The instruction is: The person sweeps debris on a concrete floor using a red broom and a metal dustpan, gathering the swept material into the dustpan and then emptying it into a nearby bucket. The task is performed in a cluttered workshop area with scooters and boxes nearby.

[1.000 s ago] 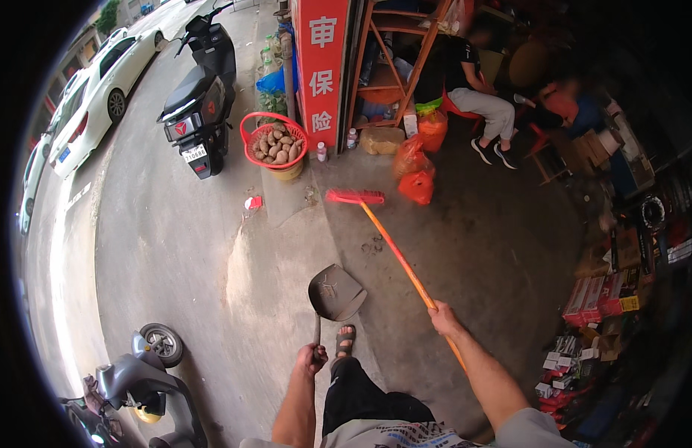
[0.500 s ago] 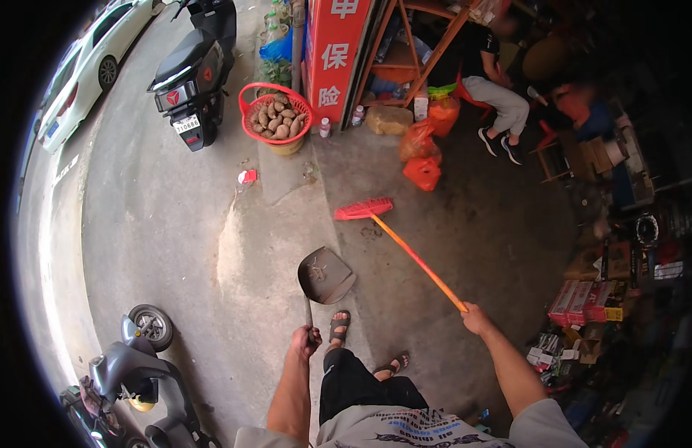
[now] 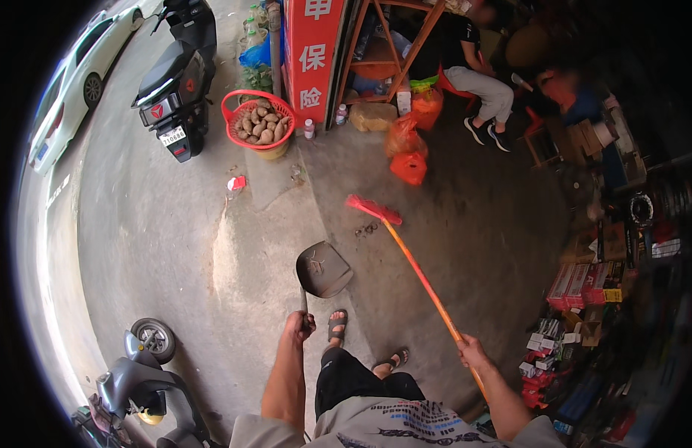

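My left hand (image 3: 299,325) grips the thin handle of a dark metal dustpan (image 3: 323,269), whose scoop sits low over the concrete ahead of my sandalled feet. My right hand (image 3: 473,351) holds the long orange handle of a broom (image 3: 415,266). Its red bristle head (image 3: 373,210) rests on the ground further out, right of the dustpan. A small scatter of debris (image 3: 366,229) lies just beside the bristles. A red scrap of litter (image 3: 236,183) lies on the pavement to the far left.
A red basket of brown tubers (image 3: 259,125) stands by a red sign board (image 3: 312,52). Orange-red plastic bags (image 3: 409,157) lie behind the broom. A black scooter (image 3: 174,75) is parked at the back left, a grey one (image 3: 141,381) near left. A seated person (image 3: 473,75) and stacked goods (image 3: 585,291) fill the right.
The broom head has slid toward me and rightward across the concrete. The dustpan has stayed low in front of my feet, and my view has shifted slightly forward.
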`<state>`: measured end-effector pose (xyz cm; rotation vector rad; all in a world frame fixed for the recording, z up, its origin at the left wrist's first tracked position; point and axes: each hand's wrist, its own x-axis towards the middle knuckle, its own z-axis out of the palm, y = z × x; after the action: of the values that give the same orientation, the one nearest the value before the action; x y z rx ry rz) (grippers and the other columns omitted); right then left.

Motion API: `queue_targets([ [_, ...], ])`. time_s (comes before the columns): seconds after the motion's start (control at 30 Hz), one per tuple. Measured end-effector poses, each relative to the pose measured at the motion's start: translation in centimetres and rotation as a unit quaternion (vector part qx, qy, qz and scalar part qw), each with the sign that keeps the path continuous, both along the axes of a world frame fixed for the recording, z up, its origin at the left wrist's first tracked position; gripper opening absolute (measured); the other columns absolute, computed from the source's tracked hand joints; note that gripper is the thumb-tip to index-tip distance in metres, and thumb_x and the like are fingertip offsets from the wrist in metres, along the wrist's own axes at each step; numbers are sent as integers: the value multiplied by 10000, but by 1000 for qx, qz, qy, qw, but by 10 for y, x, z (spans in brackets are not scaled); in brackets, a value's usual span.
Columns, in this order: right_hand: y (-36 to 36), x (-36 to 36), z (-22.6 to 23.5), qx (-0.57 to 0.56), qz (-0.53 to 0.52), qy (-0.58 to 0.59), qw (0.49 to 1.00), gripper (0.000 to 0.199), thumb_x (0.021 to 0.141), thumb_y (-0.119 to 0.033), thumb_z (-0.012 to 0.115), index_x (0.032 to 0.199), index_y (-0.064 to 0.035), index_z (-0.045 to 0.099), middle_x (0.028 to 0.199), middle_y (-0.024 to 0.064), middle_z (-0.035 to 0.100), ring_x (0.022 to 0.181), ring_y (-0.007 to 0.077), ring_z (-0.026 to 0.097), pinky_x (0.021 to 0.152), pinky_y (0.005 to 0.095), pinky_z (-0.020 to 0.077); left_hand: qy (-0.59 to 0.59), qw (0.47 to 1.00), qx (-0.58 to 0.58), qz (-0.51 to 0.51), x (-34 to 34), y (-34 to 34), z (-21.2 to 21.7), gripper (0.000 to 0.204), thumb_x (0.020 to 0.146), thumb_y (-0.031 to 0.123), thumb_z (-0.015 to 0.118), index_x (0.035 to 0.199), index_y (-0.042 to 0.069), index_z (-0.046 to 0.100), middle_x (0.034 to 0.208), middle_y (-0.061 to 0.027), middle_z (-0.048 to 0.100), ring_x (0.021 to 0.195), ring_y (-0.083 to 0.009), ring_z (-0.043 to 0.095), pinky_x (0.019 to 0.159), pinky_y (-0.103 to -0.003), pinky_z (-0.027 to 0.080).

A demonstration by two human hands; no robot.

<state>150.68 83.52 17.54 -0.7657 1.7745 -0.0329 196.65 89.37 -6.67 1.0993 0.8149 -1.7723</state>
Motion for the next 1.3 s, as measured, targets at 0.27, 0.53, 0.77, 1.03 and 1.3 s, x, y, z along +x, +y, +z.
queue_targets([
  [0.27, -15, 39, -19, -52, -41, -16, 998, 230, 894, -157, 416, 1083, -61, 506, 603, 4, 430, 414, 81, 393, 336, 241, 342, -40, 997, 8, -68, 1, -54, -2, 72, 838, 122, 326, 797, 73, 361, 593, -15, 432, 484, -117, 437, 445, -251, 362],
  [0.53, -22, 54, -56, -28, -21, -19, 999, 155, 887, -132, 402, 973, -65, 512, 517, 4, 392, 337, 106, 376, 287, 271, 322, -58, 993, 2, -107, -25, -114, -8, 55, 809, 81, 315, 767, 62, 345, 538, -28, 391, 438, -142, 396, 408, -249, 344],
  [0.77, 43, 58, -22, 64, -38, -124, 990, 260, 888, -132, 409, 1136, -89, 472, 552, -16, 380, 368, 71, 354, 310, 230, 302, -68, 991, 53, -98, -41, -125, -23, 39, 794, 80, 318, 773, 58, 342, 538, -30, 382, 439, -146, 395, 405, -260, 338],
  [1.03, 117, 27, -14, 38, 92, -208, 973, 313, 884, -172, 495, 1165, -36, 502, 704, 12, 513, 585, 65, 496, 532, 206, 428, -72, 992, 49, -95, -44, -120, -35, 30, 769, 55, 332, 796, 59, 345, 552, -28, 391, 448, -142, 403, 422, -258, 341],
  [1.3, 128, 2, 58, 1, 16, -159, 987, 415, 860, -177, 515, 1242, -28, 452, 770, 16, 548, 678, 56, 508, 597, 202, 410, -54, 993, 39, -101, -26, -94, -22, 24, 767, 56, 350, 789, 63, 355, 556, -42, 399, 461, -148, 401, 424, -267, 328],
])
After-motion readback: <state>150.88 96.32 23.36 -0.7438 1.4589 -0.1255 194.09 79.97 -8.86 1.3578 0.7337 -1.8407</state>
